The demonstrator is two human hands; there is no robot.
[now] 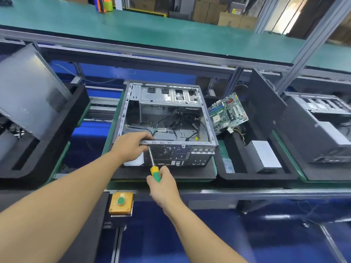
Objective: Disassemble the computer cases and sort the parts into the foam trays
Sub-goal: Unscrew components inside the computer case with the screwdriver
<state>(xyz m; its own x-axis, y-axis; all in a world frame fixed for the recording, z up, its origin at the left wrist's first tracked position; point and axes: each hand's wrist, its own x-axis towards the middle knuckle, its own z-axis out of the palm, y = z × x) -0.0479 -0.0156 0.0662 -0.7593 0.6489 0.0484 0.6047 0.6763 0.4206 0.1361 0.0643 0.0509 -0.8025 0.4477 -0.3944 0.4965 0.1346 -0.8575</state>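
Observation:
An open grey computer case (206,118) lies on its side in the middle, with loose cables inside. My left hand (131,145) grips the case's near top edge at the left rear corner. My right hand (163,184) holds a yellow-and-green screwdriver (154,172), its shaft pointing up at the rear panel next to the fan grille. To the right, a black foam tray (256,174) holds a green motherboard (228,112) leaning upright and a silver power supply (266,154).
A second case (319,130) sits at the far right. At the left, a grey side panel (28,88) leans in another black foam tray (38,154). A yellow box with a green button (121,202) is mounted on the near rail. A green shelf (133,29) runs overhead.

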